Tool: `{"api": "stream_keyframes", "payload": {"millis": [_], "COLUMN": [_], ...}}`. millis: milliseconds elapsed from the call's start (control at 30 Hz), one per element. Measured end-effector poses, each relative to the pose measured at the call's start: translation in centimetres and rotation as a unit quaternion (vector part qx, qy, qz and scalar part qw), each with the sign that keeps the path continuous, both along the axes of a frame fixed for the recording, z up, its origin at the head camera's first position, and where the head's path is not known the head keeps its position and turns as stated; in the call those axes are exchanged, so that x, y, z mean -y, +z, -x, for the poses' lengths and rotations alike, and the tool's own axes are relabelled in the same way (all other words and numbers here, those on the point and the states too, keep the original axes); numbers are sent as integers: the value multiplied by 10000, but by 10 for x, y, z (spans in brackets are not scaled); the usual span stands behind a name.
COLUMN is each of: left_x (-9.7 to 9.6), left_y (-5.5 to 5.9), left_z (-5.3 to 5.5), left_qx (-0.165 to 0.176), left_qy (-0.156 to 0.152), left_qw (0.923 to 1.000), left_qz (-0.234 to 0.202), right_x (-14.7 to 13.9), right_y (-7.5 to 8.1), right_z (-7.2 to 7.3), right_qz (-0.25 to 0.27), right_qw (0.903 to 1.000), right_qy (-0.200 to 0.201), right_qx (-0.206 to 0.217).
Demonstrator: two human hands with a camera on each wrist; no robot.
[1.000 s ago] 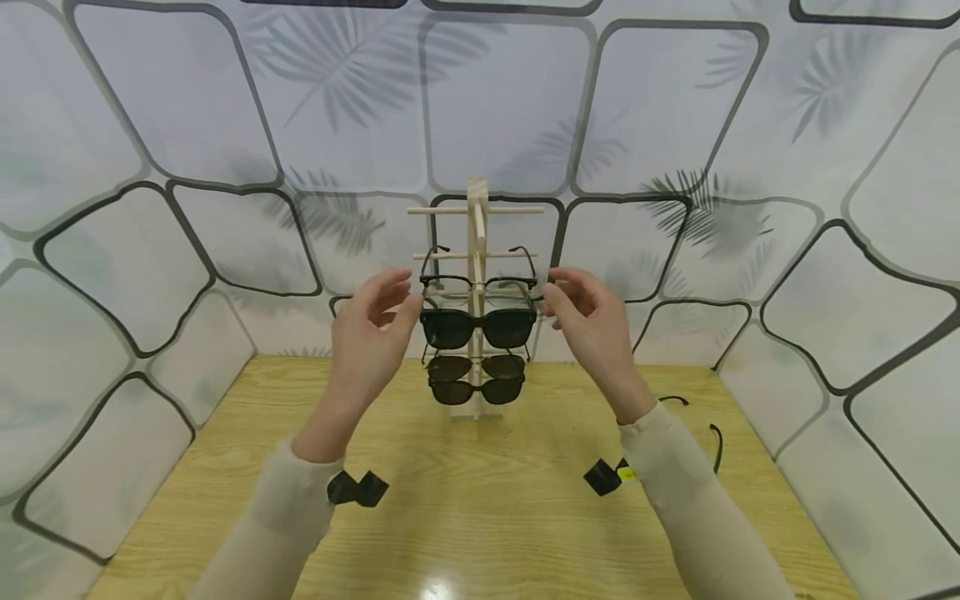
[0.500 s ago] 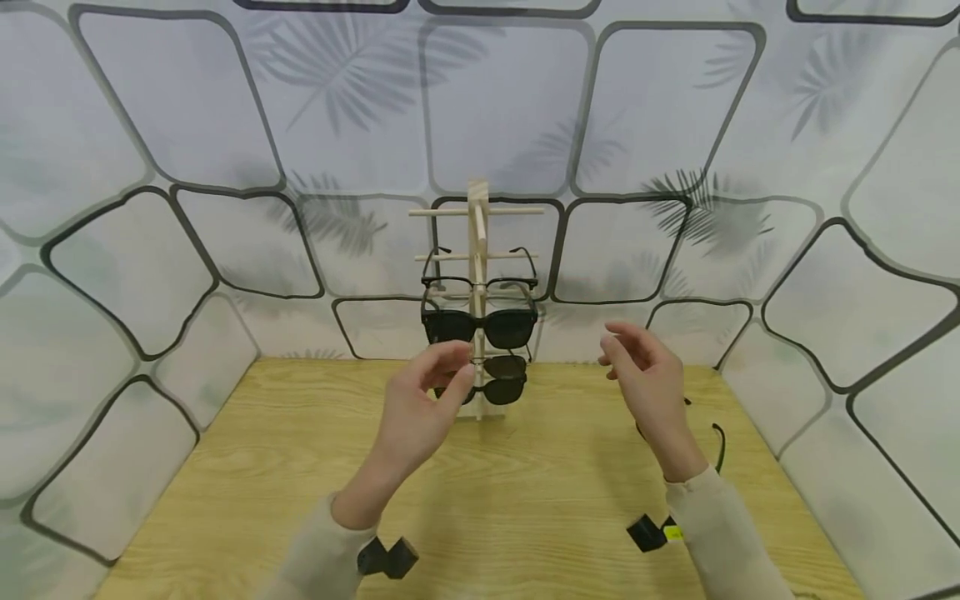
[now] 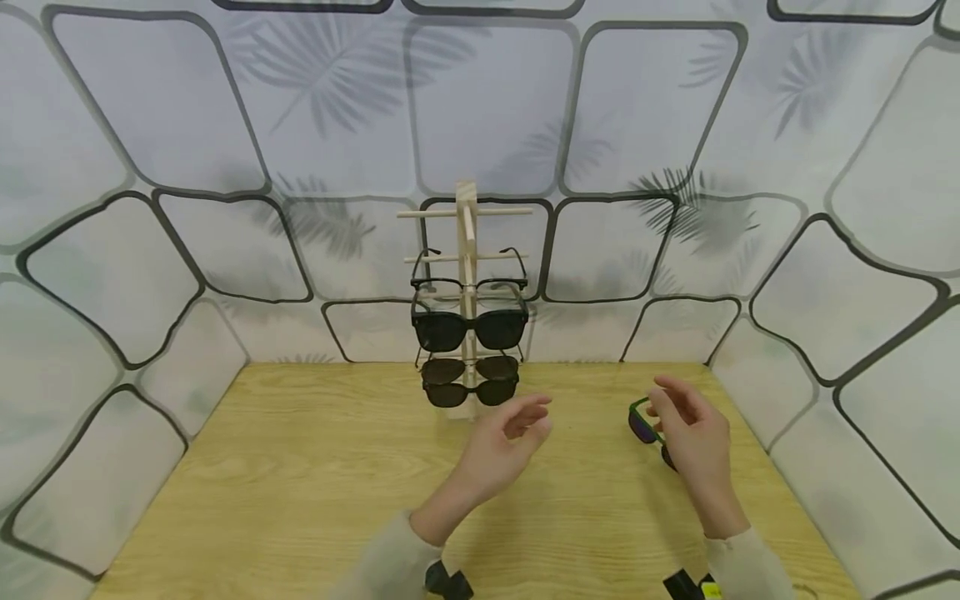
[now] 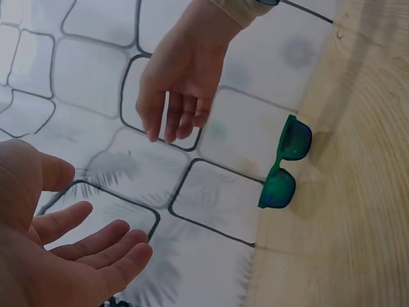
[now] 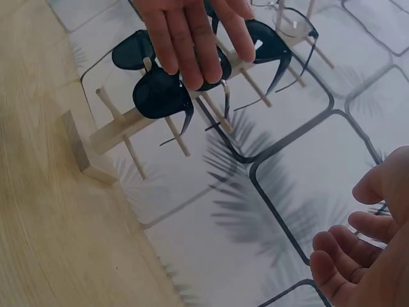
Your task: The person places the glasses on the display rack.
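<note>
Green-framed sunglasses (image 3: 642, 423) with dark bluish lenses lie on the table at the right, partly hidden by my right hand (image 3: 697, 446) in the head view. That hand hovers over them with loosely bent fingers, and the left wrist view shows a gap between it and the sunglasses (image 4: 281, 163). My left hand (image 3: 504, 450) is in the air in front of the wooden glasses stand (image 3: 466, 200), fingers relaxed and holding nothing. Several pairs hang on the stand: clear-lensed glasses (image 3: 435, 282) above, large black sunglasses (image 3: 439, 332) below, and smaller dark sunglasses (image 3: 447, 396) lowest.
The stand's base (image 5: 86, 150) rests on the wood-grain table (image 3: 315, 475) close to the back wall. Its upper pegs (image 3: 427, 214) bear no glasses. Patterned walls (image 3: 337, 100) enclose the back and both sides. Black cube-shaped pieces (image 3: 448, 582) sit at each wrist.
Both hands have left the sides of the glasses on the stand. My right hand has moved right and down to the green sunglasses; my left has moved down and right. The hanging glasses stay put.
</note>
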State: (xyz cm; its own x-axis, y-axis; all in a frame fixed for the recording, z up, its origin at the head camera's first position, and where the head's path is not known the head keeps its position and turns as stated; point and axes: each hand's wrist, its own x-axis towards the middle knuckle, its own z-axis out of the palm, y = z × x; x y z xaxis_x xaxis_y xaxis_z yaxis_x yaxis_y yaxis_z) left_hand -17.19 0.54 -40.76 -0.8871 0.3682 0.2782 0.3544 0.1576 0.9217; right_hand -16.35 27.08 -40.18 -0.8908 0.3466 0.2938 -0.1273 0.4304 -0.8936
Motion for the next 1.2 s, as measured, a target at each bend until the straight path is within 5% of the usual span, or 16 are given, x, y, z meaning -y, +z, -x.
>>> {"api": "stream_keyframes", "payload": {"millis": [167,467,733,1200], "left_x": [-23,-56,-83,-140], "left_y": [-15,-38,-47,-69], "left_z": [6,24,42,64], "left_qx": [-7,12,125,388], "left_qy": [-327,-441,-811,-850], "left_qw": [9993,9976,9913,9848], "left_qz": [207,531,1028,1464], "right_x": [-16,-40,-55,-79], "right_y": [-12,-42,-57,-84], "right_z": [-10,-23,-29,-44], "right_qz": [-32,323,452,373], "right_qw": [9994,9944,9870,9756], "right_qy": [-254,-814,-1233,-1535], "right_qx": [216,586,932,1524]}}
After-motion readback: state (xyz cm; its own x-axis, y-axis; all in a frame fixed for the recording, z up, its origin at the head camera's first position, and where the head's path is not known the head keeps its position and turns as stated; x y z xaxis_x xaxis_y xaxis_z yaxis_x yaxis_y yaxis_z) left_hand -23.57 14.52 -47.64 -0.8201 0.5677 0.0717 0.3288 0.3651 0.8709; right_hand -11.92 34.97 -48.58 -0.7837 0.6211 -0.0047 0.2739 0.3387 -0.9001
